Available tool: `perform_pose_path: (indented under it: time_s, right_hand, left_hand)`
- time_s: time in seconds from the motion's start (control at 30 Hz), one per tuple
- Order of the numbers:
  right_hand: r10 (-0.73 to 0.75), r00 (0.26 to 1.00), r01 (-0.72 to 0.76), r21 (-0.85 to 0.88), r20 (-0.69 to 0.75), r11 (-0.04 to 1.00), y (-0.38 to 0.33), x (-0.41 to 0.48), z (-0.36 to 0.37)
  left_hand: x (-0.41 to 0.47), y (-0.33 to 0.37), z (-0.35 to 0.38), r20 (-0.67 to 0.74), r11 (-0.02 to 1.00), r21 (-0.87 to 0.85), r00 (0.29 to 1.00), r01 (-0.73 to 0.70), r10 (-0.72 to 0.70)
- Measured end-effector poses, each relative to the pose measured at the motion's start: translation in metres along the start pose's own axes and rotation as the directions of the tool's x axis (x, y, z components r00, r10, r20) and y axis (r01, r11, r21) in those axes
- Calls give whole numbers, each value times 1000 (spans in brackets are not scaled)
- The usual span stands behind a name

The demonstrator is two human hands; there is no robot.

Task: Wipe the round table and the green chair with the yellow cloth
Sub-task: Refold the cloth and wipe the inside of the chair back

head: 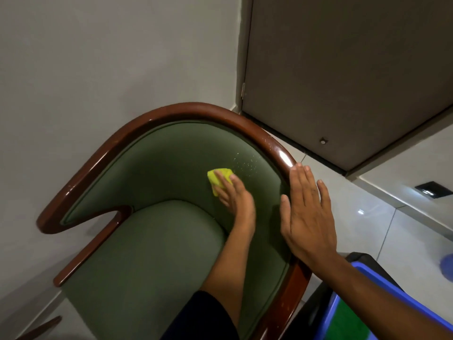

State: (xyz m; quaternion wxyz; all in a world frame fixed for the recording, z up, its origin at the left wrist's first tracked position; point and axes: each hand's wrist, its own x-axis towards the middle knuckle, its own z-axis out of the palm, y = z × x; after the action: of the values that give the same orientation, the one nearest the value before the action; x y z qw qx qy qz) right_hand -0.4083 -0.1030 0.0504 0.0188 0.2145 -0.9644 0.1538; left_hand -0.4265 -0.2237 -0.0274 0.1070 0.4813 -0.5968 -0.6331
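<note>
The green chair (147, 241) fills the middle of the view, with green upholstery and a glossy brown wooden rim (171, 114). My left hand (235, 195) presses the folded yellow cloth (219, 179) flat against the inside of the backrest, on its right part. Small pale specks dot the fabric just right of the cloth. My right hand (306, 212) lies flat and empty on the right side of the wooden rim, fingers spread. The round table is not in view.
A grey wall stands behind the chair and a dark door (343, 69) is at the upper right. A blue bin with a green inside (367, 303) sits at the lower right beside the chair. The pale tiled floor shows at right.
</note>
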Motion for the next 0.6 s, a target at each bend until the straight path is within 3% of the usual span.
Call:
perform_pose_path:
  time_s: [0.1, 0.2, 0.27, 0.37, 0.47, 0.53, 0.6]
  right_hand:
    - [48, 998, -47, 46, -32, 998, 3, -2, 0]
    - [81, 996, -74, 135, -49, 988, 0, -2, 1]
    - [105, 992, -91, 175, -72, 980, 0, -2, 1]
    - [130, 987, -108, 223, -89, 969, 3, -3, 2]
    - [135, 985, -105, 247, -107, 963, 3, -4, 3]
    - [152, 981, -116, 262, -119, 958, 4, -4, 4]
    - [144, 984, -114, 251, -105, 961, 5, -4, 5]
  left_hand:
    - [-13, 15, 11, 88, 918, 225, 945, -327, 315]
    - [-6, 28, 3, 301, 599, 418, 727, -683, 617]
    - [1, 25, -3, 401, 455, 472, 643, -755, 652]
    - [-19, -19, -21, 509, 323, 469, 550, -822, 662]
    - [-43, -55, -34, 588, 316, 353, 472, -881, 657]
    - [-39, -43, -21, 541, 376, 358, 518, -855, 663]
    - [-25, -9, 0, 328, 572, 399, 694, -717, 641]
